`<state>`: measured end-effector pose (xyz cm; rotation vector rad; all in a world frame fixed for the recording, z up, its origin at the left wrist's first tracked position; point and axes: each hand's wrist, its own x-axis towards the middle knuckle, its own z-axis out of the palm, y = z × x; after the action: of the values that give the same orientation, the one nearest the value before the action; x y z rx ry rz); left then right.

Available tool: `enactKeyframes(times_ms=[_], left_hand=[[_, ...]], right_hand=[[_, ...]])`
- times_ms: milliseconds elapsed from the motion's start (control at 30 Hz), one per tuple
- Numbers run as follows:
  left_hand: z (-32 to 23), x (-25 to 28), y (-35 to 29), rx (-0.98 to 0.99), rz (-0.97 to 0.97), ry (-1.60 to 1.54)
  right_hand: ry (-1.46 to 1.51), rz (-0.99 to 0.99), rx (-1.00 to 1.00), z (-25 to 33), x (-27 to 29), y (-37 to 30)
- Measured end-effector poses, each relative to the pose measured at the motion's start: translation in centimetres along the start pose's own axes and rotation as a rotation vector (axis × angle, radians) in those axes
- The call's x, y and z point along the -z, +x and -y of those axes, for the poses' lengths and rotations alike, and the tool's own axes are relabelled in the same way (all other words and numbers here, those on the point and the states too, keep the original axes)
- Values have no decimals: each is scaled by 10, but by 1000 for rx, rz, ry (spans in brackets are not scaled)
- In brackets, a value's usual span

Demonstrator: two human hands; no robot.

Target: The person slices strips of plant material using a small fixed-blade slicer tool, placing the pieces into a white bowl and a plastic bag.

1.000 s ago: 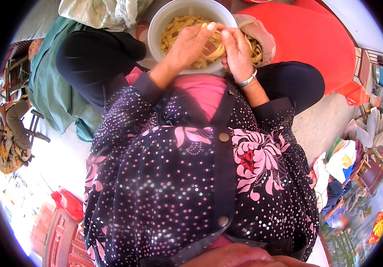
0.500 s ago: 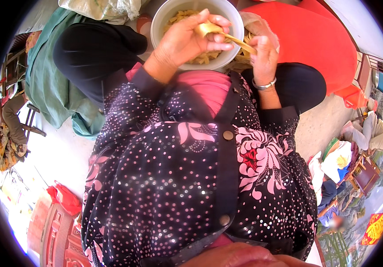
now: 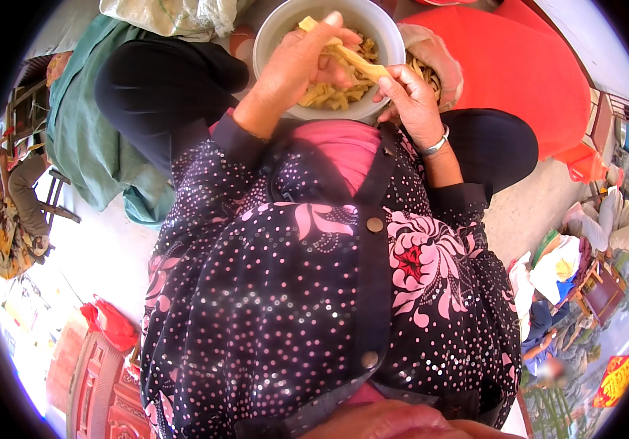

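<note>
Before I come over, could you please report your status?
Left grip and right grip both on yellow strip. Strip above white bowl holding similar strips. Sack beside bowl, not in the way.

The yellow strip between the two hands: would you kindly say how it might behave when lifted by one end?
The yellow strip is probably light for its length, since it looks narrow and the right hand just pinches one end. It likely flexes rather than staying rigid, as similar strips in the white bowl look bent.
</note>
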<state>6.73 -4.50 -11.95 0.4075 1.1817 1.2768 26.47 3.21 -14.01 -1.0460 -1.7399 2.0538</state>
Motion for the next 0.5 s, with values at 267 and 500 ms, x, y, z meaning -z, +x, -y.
enactKeyframes(times_ms=[267, 500], left_hand=[[3, 5, 0, 57, -63, 188], [5, 11, 0, -15, -81, 81]], right_hand=[[-48, 107, -109, 9, -9, 7], [-41, 299, -162, 24, -17, 16]])
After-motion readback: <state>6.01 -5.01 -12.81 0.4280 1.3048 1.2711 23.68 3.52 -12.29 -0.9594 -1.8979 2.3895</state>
